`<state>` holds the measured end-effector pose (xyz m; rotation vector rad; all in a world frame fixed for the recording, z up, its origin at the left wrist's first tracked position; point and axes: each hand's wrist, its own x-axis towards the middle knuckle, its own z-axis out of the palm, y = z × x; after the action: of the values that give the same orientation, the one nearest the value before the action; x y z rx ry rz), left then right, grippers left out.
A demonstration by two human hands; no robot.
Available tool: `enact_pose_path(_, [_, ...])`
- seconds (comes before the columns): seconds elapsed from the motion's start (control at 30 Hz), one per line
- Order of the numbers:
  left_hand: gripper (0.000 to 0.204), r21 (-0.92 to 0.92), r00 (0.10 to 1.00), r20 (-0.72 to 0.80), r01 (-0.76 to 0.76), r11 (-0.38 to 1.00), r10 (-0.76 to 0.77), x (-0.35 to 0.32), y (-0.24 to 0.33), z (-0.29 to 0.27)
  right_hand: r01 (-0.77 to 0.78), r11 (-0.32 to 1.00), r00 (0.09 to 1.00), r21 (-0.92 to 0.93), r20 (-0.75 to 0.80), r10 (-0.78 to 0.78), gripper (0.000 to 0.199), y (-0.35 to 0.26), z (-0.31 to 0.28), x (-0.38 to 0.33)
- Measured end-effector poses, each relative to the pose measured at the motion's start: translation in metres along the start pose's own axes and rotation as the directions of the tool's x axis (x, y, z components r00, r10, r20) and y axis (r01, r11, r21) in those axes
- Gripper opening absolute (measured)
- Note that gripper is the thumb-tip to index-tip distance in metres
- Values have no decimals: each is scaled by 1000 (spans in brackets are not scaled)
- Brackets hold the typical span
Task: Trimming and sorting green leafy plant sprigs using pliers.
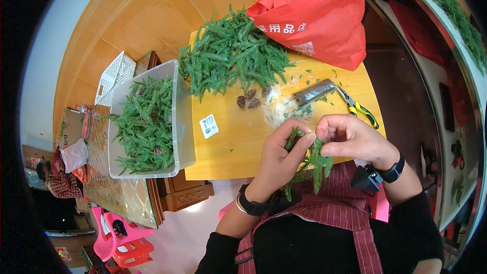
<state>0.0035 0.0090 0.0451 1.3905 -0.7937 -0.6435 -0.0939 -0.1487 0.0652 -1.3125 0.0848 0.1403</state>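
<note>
sprig (310, 165) of green needles hangs between my fingers, left hand (281, 155) pinching its top, right hand (350, 139) closed on a tip just beside. i judge it light, springy and prickly; best gripped by the stem.

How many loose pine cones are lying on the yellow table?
3, clustered on the table beside the green sprig pile: pine cones. A fourth may sit at the pile's edge; more fill the red bag.

Black long sleeves are pushed up behind both wrists. A dark red pinstriped apron lies below the hands. The left hand (278, 158) wears a black wristband and a thin bangle; the right hand (350, 136), a black strap.
</note>
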Motion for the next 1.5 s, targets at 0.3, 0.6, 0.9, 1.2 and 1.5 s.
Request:
enact_pose_path(0.3, [9, -48, 992, 75, 102, 994, -98, 3, 6, -11, 165, 863, 964, -478, -107, -243, 18, -2, 10, 5])
enact_pose_path(0.6, [9, -104, 986, -19, 162, 981, -165, 6, 5, -13, 159, 242, 786, -957, -26, -618, 20, -5, 20, 14])
enact_pose_path(0.9, [8, -242, 986, -89, 117, 963, -142, 7, 2, -8, 110, -99, 654, -989, 147, -742, 24, -4, 20, 29])
enact_pose_path(1.2, [8, -439, 973, -196, 20, 898, -118, 5, 1, -5, 157, 242, 745, -958, -46, -666, 21, -12, 16, 36])
enact_pose_path(1.5, [8, -86, 951, -186, -267, 960, 248, -3, -7, 1, 35, 991, 985, -127, -165, -56, 23, -5, 1, 11])
